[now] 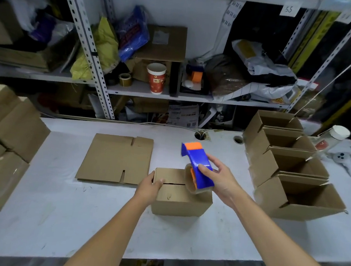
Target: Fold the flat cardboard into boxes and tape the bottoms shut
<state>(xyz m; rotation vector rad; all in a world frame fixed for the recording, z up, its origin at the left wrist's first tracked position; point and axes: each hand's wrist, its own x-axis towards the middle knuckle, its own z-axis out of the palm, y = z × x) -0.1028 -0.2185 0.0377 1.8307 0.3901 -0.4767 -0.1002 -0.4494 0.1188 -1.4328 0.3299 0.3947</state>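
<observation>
The dispenser covers the right end of the box seam, and the right hand hides much of its tape roll. The left hand grips the box's left edge, and most of its fingers are out of sight there. The carton stack runs off the left edge. The shelf notes are too blurred to read.
</observation>
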